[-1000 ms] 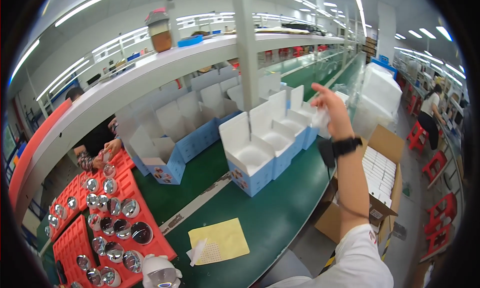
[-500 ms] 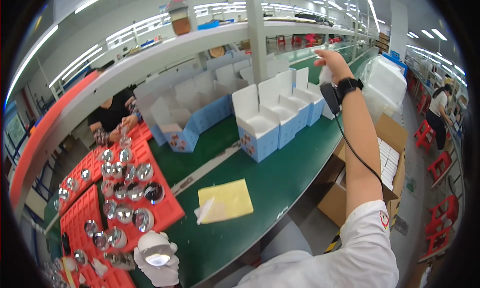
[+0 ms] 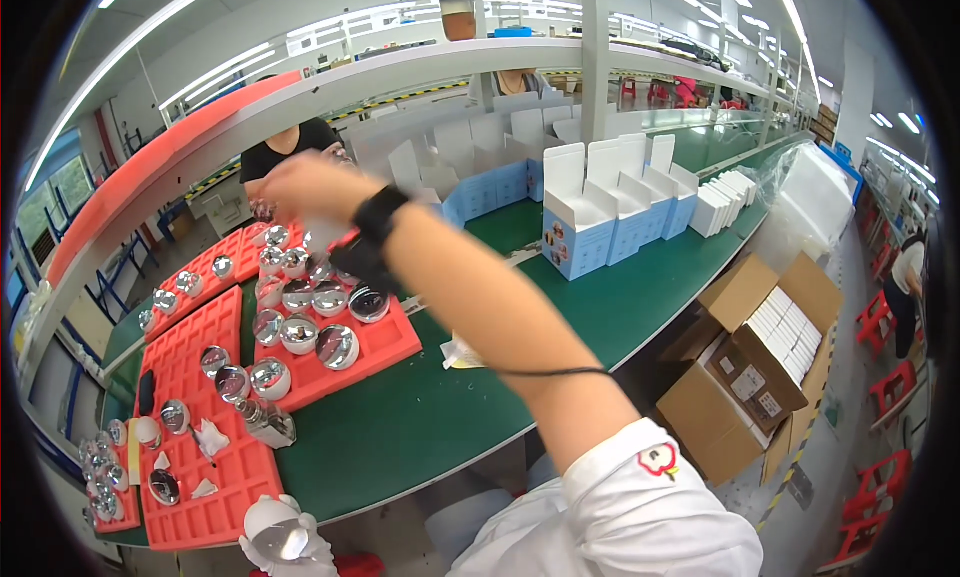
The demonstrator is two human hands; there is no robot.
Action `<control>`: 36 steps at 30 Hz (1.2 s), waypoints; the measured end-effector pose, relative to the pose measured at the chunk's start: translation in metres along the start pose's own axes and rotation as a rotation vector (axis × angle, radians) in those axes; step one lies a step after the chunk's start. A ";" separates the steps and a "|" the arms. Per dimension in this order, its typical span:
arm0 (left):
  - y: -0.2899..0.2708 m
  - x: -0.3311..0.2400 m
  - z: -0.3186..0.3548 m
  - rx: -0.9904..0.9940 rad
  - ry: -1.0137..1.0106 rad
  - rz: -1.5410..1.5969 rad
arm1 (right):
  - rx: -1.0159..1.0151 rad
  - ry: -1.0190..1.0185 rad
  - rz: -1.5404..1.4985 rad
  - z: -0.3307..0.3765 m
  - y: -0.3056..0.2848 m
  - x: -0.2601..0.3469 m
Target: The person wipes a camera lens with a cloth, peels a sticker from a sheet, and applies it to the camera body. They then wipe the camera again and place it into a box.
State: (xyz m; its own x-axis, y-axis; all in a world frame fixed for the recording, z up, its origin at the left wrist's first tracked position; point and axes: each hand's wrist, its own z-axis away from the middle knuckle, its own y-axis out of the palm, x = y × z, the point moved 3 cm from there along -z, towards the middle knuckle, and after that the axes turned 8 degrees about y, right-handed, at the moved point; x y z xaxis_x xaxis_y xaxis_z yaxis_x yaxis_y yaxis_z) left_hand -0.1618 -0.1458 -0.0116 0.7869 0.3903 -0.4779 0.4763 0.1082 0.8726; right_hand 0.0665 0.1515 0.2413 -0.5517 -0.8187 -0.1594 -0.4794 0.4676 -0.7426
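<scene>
At the bottom edge, my left hand [image 3: 262, 520] appears to wear a white glove, closed around a white ball with a mirrored face [image 3: 287, 540]. My right hand [image 3: 315, 189], bare with a black strap at the wrist, is raised over the far part of a red compartment tray [image 3: 395, 345]. Motion smears its fingers, and whether it holds anything cannot be made out. Several mirror-faced balls [image 3: 337, 347] sit on the tray below it. A small clear-and-silver object [image 3: 268, 424] lies by the tray's near edge. My right forearm partly covers a yellow sheet [image 3: 466, 357].
Open light-blue boxes [image 3: 580, 239] stand along the green table [image 3: 480, 417], with white slabs [image 3: 722, 205] to their right. Cardboard cartons [image 3: 700, 417] holding white packs are beside the table. A person in black [image 3: 290, 147] is across the trays. A shelf [image 3: 400, 72] runs overhead.
My right hand has swung from the far right beyond the blue boxes leftward to above the red tray. The view has turned left. My left hand keeps the ball.
</scene>
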 end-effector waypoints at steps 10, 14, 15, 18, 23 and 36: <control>-0.114 -0.036 -0.019 0.074 -0.148 0.306 | 0.375 -0.562 -0.555 -0.061 0.171 0.258; -0.081 -0.020 -0.036 0.032 0.042 0.356 | 0.914 -0.193 -0.759 -0.046 0.213 0.276; -0.071 -0.018 -0.036 -0.010 0.130 0.358 | 0.926 -0.216 -0.824 -0.038 0.217 0.275; -0.029 -0.002 -0.028 0.142 -0.068 0.386 | 0.948 -0.236 -0.941 -0.014 0.218 0.258; 0.034 0.009 -0.016 0.569 -0.448 0.467 | 0.959 -0.071 -0.954 -0.012 0.211 0.209; 0.017 0.100 -0.096 0.456 -0.674 0.150 | 0.548 0.600 -1.070 0.160 -0.104 -0.027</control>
State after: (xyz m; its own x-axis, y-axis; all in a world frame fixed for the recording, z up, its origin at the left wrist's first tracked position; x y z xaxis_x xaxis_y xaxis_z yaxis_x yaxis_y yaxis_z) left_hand -0.1127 -0.0175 -0.0346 0.8519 -0.2768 -0.4445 0.3461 -0.3394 0.8747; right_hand 0.2404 0.0715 0.2183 -0.3598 -0.3579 0.8617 -0.6049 -0.6137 -0.5075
